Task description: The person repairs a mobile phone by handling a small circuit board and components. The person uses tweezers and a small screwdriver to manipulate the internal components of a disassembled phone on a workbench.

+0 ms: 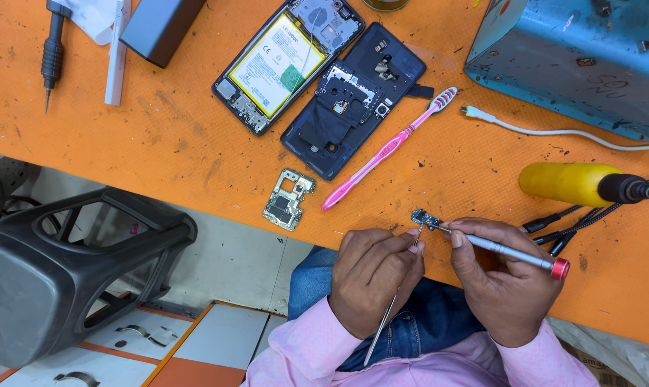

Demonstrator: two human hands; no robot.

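My left hand [371, 276] pinches metal tweezers [390, 312] whose tips grip a small blue circuit board [423, 217] at the near edge of the orange table [159, 136]. My right hand [493, 283] holds a silver screwdriver with a red end cap [514, 252], its tip touching the small board. An opened phone with a yellow battery [285, 61] lies at the back, a dark back cover [353, 100] beside it. A green motherboard piece [289, 199] rests near the table's edge.
A pink toothbrush [385, 150] lies beside the back cover. A yellow-handled tool [572, 183] with black cables sits to the right, a white cable [554, 131] and blue metal box [575, 57] behind it. A black stool [66, 265] stands at lower left.
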